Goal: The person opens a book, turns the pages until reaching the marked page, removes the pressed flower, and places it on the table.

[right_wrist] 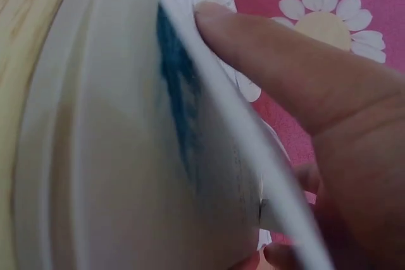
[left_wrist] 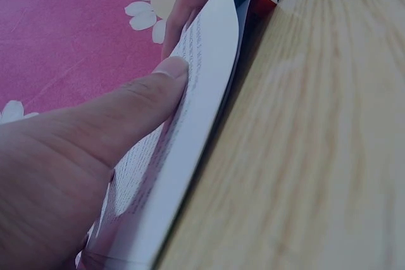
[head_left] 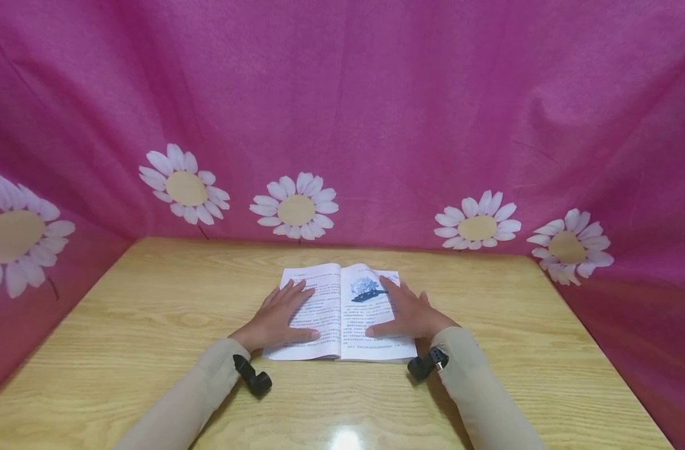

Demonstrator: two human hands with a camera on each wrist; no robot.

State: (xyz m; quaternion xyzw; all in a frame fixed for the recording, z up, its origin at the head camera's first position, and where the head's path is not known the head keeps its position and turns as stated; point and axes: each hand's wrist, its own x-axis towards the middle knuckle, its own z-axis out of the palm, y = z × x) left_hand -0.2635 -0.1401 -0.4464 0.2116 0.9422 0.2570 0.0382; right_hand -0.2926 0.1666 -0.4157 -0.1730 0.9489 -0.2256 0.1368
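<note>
An open book point(head_left: 313, 312) lies on the wooden table, printed text on both pages and a blue picture point(head_left: 365, 289) on the right one. My left hand point(head_left: 277, 317) rests spread over the left page. In the left wrist view, its thumb point(left_wrist: 149, 96) presses flat on the paper near the lower edge. My right hand point(head_left: 410, 312) lies over the right page, fingers spread towards the top corner. The right wrist view has its thumb point(right_wrist: 266, 52) touching a raised page point(right_wrist: 243, 124) seen edge-on; some fingertips show low down, partly hidden by paper.
The table point(head_left: 179, 294) extends around the book on all sides. A pink curtain point(head_left: 342, 112) with large white daisies stands behind it and along both sides. Small black devices are worn at the left cuff point(head_left: 252, 375) and right cuff point(head_left: 428, 364).
</note>
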